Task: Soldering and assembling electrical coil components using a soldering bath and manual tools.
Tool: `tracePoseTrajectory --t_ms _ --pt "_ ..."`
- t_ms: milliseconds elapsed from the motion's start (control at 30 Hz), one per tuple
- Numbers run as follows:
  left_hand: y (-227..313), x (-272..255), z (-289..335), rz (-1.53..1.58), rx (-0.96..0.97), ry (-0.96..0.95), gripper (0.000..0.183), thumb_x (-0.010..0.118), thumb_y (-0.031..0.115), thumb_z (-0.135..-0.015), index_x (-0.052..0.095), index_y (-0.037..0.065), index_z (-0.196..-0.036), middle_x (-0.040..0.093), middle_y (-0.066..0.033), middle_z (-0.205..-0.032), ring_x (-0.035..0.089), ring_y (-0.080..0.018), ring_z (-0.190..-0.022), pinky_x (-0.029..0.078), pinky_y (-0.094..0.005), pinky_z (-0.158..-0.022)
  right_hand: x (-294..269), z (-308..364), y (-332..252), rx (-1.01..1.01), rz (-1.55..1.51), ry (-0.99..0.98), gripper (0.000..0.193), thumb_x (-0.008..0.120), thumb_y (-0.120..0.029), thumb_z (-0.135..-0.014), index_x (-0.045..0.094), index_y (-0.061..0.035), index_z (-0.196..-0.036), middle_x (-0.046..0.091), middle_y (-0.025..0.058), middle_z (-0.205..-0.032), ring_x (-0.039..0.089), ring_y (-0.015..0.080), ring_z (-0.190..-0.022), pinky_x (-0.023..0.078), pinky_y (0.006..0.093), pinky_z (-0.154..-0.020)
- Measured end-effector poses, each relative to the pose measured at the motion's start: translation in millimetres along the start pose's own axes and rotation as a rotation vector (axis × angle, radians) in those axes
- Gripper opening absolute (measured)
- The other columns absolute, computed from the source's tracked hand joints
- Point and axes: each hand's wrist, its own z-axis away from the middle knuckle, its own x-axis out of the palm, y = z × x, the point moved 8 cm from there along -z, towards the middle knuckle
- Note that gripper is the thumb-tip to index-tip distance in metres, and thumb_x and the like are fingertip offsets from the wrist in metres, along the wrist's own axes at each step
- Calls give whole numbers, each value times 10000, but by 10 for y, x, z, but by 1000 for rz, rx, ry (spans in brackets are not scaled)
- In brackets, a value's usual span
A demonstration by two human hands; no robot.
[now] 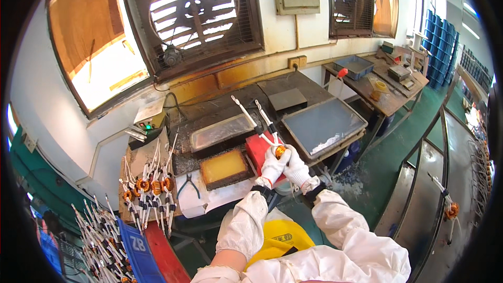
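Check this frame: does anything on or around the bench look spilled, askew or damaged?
Yes. Whitish flakes lie piled in the near corner of the grey tray, and grey debris is scattered on the green floor below it. One coil lies alone at right. Both gloved hands, left hand and right hand, hold a coil.

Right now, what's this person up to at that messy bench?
A person in white sleeves and white gloves holds a small copper-wound coil with long white leads in both hands, left hand and right hand pressed together around it, above a red block. Just left sits a shallow tray of yellowish material, with pliers beside it. More coils of the same kind lie further left. A large flat grey tray is on the right.
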Motion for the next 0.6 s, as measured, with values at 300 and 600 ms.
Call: tracePoseTrajectory --t_ms 300,600 --pt "-34 -112 19 -70 -85 6 784 665 519 -777 376 31 -1318 463 -228 -1270 460 -377 -1192 381 -413 -998 92 13 -21 212 216 80 403 533 -390 -874 430 -158 -1187 637 221 -978 621 431 -886 487 511 -726" --pt "671 -501 270 -514 602 410 678 725 428 -742 446 68 -1244 449 -194 -1231 443 -374 -1157 388 -470 -955 111 -19 -76 137 204 112 356 555 -390 -864 460 -133 -1091 642 221 -942 627 419 -866 491 502 -722"
